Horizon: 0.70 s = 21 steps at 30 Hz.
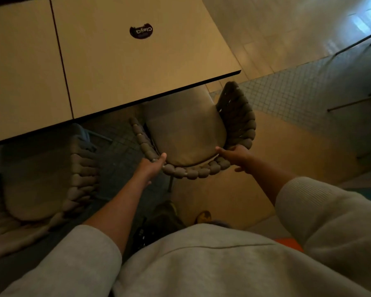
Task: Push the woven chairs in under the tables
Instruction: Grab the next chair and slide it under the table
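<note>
A woven chair (pixel 238 116) with a thick braided backrest and a beige seat cushion (pixel 180 129) stands at the near edge of a beige table (pixel 120 67). The front of its seat is under the tabletop. My left hand (pixel 151 167) grips the braided back rim on its left side. My right hand (pixel 237 156) holds the rim on its right side. A second woven chair (pixel 41 181) with a similar cushion stands to the left, mostly out from under the neighbouring table (pixel 19 71).
A dark round sticker (pixel 141 31) lies on the tabletop. Tiled floor (pixel 298 93) spreads to the right, with thin metal furniture legs (pixel 356 102) at the far right. My shoes (pixel 165 213) are on the floor below the chair.
</note>
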Available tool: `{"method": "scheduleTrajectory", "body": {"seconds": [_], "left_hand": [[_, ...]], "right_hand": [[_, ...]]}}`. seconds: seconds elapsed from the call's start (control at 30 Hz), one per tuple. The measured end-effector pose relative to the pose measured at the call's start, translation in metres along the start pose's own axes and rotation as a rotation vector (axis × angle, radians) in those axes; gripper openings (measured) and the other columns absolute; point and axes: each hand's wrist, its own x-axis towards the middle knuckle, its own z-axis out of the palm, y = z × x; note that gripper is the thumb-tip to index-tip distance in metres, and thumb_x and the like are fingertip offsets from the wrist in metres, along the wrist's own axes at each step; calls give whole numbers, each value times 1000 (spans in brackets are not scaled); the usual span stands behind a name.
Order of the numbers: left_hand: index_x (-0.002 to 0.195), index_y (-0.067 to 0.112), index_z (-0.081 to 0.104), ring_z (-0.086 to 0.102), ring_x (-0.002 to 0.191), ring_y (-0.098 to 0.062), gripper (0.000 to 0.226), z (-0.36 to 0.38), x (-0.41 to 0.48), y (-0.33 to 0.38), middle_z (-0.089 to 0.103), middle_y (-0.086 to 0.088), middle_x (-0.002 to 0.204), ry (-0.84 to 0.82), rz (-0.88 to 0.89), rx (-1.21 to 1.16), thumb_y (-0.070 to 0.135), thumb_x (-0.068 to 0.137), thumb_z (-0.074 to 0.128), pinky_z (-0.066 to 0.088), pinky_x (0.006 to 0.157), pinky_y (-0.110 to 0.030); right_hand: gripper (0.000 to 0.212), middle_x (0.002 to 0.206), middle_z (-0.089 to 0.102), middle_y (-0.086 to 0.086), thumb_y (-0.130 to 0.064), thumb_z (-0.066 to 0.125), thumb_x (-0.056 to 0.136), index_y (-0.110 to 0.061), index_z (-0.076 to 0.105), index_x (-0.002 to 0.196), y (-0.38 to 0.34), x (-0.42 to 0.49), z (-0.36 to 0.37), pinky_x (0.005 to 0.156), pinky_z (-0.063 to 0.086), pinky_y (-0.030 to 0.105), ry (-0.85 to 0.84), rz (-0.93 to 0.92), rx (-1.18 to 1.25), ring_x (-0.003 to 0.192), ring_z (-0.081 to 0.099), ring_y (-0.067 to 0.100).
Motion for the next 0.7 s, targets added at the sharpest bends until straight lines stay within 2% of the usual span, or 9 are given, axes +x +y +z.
{"method": "scheduleTrajectory", "body": {"seconds": [0.1, 0.23, 0.3, 0.33, 0.4, 0.5, 0.57, 0.63, 0.7], "left_hand": [[156, 14, 37, 44, 140, -38, 93, 8, 8, 17, 41, -8, 159, 26, 10, 24, 69, 87, 64, 50, 101, -53], [159, 23, 31, 48, 138, -37, 116, 17, 30, 32, 41, -6, 160, 19, 14, 14, 85, 66, 64, 52, 99, -55], [162, 21, 23, 46, 140, -36, 109, 24, 42, 36, 39, -7, 162, 54, -15, -10, 76, 78, 68, 51, 102, -54], [162, 19, 21, 46, 140, -35, 106, 28, 42, 38, 38, -8, 162, 55, -27, -27, 70, 83, 68, 49, 103, -53], [162, 15, 23, 45, 141, -34, 96, 37, 44, 41, 39, -9, 162, 66, -28, -70, 61, 90, 67, 46, 107, -50], [155, 11, 39, 48, 139, -34, 79, 50, 60, 37, 45, -11, 157, 169, -14, -109, 52, 94, 68, 43, 113, -47], [153, 8, 41, 50, 137, -35, 94, 59, 75, 24, 47, -15, 154, 273, -38, -120, 62, 82, 74, 46, 112, -46], [155, 2, 28, 46, 139, -37, 124, 72, 90, 7, 40, -19, 156, 357, -143, -134, 75, 65, 73, 45, 113, -48], [157, -1, 18, 40, 142, -40, 126, 85, 105, -1, 31, -21, 159, 426, -209, -131, 70, 69, 73, 41, 114, -51]], "right_hand": [[91, 135, 60, 12, -72, 68, 86, -8, 49, 148, -3, 19, -12, 89, 58, 48, 38, -21, 19, 114, 62, 32], [70, 126, 66, 12, -64, 69, 90, -11, 58, 133, -2, 43, -27, 68, 53, 36, 109, -76, 45, 100, 63, 26], [64, 121, 65, 11, -60, 68, 93, -11, 57, 132, -4, 55, -36, 59, 46, 30, 129, -84, 39, 90, 60, 21], [66, 121, 64, 10, -59, 69, 93, -10, 55, 135, -3, 62, -40, 60, 45, 30, 123, -60, 44, 92, 60, 22], [76, 125, 63, 10, -63, 72, 88, -9, 53, 138, -6, 74, -51, 70, 51, 34, 106, -41, 54, 105, 63, 27], [103, 135, 63, 12, -79, 72, 67, -14, 49, 144, -4, 115, -63, 88, 61, 45, 127, -33, -2, 116, 65, 33], [109, 144, 55, 14, -76, 74, 69, -13, 40, 151, -4, 138, -69, 91, 60, 46, 151, -33, -50, 123, 62, 36], [118, 156, 42, 16, -72, 76, 71, -11, 27, 160, -8, 149, -77, 102, 55, 51, 186, -30, -137, 136, 50, 40], [112, 162, 30, 19, -60, 78, 81, -7, 21, 162, -8, 168, -86, 115, 43, 57, 243, -46, -232, 145, 37, 43]]}}
